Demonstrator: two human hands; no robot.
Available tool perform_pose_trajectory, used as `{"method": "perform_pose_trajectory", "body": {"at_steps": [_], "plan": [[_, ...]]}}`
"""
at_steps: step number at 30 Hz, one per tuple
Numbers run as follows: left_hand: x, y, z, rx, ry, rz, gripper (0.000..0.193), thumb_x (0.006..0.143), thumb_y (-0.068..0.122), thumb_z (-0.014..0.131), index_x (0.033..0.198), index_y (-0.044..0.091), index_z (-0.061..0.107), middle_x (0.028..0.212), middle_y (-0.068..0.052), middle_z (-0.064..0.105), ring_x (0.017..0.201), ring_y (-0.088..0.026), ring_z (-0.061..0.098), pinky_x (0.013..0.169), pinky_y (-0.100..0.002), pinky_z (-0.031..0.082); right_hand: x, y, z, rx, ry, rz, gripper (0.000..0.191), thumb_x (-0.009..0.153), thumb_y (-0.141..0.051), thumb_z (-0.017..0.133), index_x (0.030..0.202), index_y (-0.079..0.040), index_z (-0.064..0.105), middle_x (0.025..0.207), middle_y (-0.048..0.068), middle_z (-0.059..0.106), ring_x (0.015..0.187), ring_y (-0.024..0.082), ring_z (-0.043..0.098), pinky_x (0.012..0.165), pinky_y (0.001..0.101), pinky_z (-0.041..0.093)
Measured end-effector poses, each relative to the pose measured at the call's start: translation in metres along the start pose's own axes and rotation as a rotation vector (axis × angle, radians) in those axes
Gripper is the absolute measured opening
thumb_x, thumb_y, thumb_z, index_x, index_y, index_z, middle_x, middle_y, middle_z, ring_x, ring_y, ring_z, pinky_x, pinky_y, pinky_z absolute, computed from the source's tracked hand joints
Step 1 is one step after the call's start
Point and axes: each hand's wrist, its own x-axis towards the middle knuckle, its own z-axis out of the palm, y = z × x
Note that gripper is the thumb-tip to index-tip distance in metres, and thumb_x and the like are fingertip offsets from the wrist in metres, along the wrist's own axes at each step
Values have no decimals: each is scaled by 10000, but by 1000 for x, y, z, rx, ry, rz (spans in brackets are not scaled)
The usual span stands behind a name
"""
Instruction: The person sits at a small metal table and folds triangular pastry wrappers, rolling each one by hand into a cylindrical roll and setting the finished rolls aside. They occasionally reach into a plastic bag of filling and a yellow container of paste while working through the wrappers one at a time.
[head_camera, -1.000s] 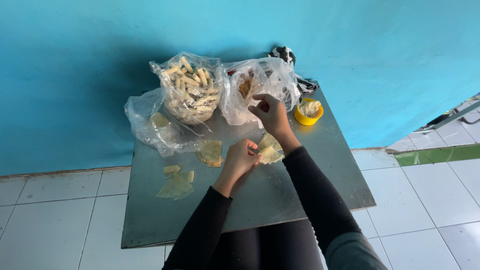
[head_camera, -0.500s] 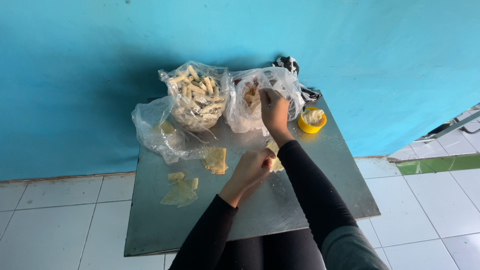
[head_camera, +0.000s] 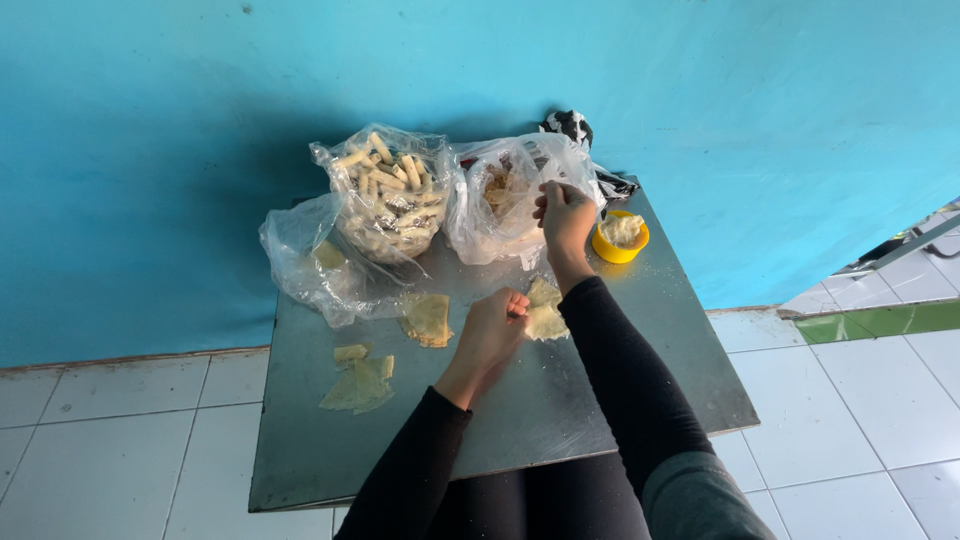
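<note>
My right hand (head_camera: 563, 215) is up at the mouth of the clear plastic bag (head_camera: 505, 205) near the back of the grey metal desk (head_camera: 540, 410), fingers pinched together at its rim; I cannot tell whether they grip the plastic or something from inside, where brownish filling shows dimly. My left hand (head_camera: 492, 330) is curled closed on the near edge of a pale wrapper sheet (head_camera: 545, 310) that lies flat mid-desk, touching it. The sheet is roughly triangular, its long axis running away from me with the tip pointing toward the bag. Left of that bag stands a second clear bag (head_camera: 390, 200) packed with pale finished rolls lying every which way, and a slack, nearly empty bag (head_camera: 310, 255) sags beside it with one small pale piece inside. A small yellow cup (head_camera: 620, 238) holding whitish paste sits just right of my right hand. Another wrapper (head_camera: 428, 320) lies left of my left hand, and a few folded pieces (head_camera: 360, 380) lie farther left.
</note>
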Motion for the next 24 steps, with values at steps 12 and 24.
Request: {"method": "perform_pose_trajectory", "body": {"at_steps": [12,24], "plan": [[-2,-9,-1,54,-90,-158,353,758,57,756,1098,8,673,799,-94,756,718,-174,746,666,-306,572,-92,-37,-113,170,-38,184,248,1035,-151,583,1018,60,711,775,53,632,613,128,574,562,263,464],[-6,5,-5,47,-164,-202,361,758,55,775,1103,-2,685,841,-101,763,715,-159,750,652,-300,594,-182,-28,-173,-157,-185,142,244,1056,-164,585,1063,36,724,830,55,668,690,95,594,647,246,506]]}}
